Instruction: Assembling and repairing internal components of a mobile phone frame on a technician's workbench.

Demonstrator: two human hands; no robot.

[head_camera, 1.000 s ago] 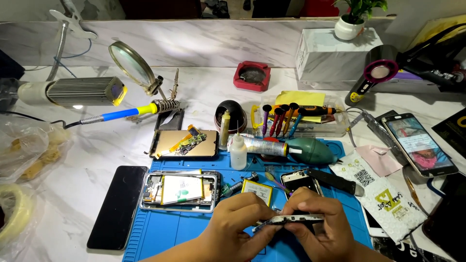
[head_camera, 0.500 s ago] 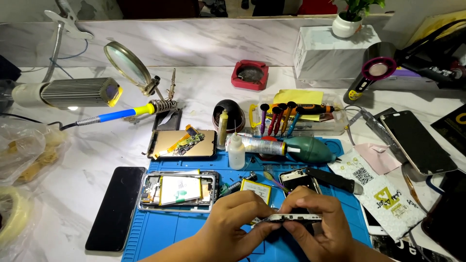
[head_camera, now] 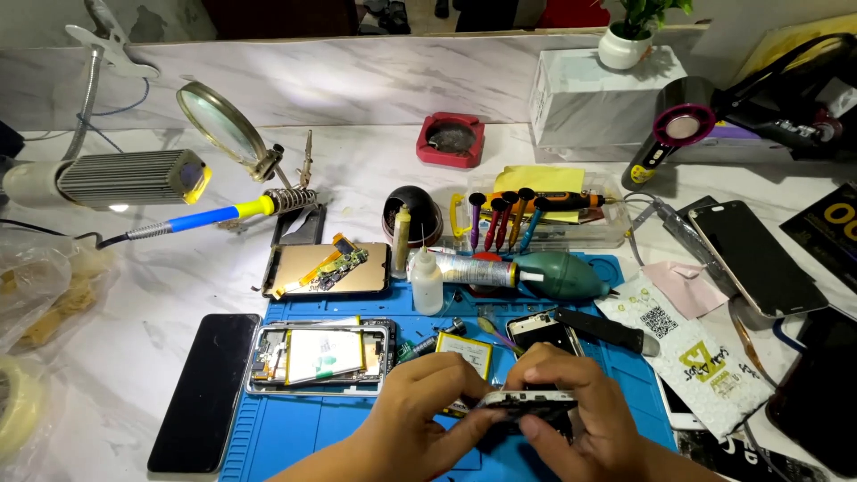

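Both hands are clamped on a phone frame (head_camera: 528, 399), held edge-up low over the blue mat (head_camera: 295, 428) — the left hand (head_camera: 428, 406) pinches its left end, the right hand (head_camera: 571, 411) grips the right end with fingers curled over the top. Just behind the hands lie a small battery (head_camera: 464, 350) and a black phone part (head_camera: 538, 330). To the left on the mat sits an opened phone (head_camera: 320, 355), and beside the mat a dark screen (head_camera: 205, 393) rests on the marble surface (head_camera: 357, 170). Farther back stand a white bottle (head_camera: 427, 281), a green air blower (head_camera: 562, 274) and a row of screwdrivers (head_camera: 502, 217).
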